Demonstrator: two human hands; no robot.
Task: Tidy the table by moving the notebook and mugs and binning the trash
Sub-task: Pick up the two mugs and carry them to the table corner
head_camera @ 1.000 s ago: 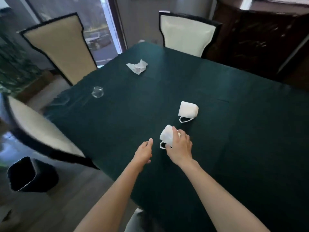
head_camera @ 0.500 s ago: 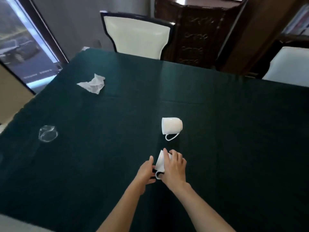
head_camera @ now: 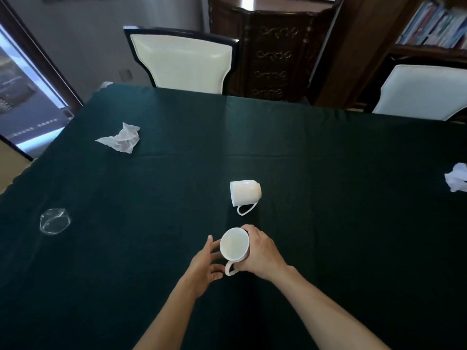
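Mug (head_camera: pixel 234 247) at lower centre is gripped round its body by right hand (head_camera: pixel 262 256), probably to stand it upright; left hand (head_camera: pixel 204 263) sits loose-fingered just beside it.

A dark green cloth covers the table (head_camera: pixel 328 223), with a crease running across it. Two cream-backed chairs with dark frames stand at the far edge, one near the middle (head_camera: pixel 180 64) and one at the right (head_camera: pixel 422 92). Between them stands a carved dark wood cabinet (head_camera: pixel 273 51), and books fill a shelf (head_camera: pixel 434 24) at the upper right. Daylight enters through a window (head_camera: pixel 22 97) on the left, beside a grey wall (head_camera: pixel 101 34).
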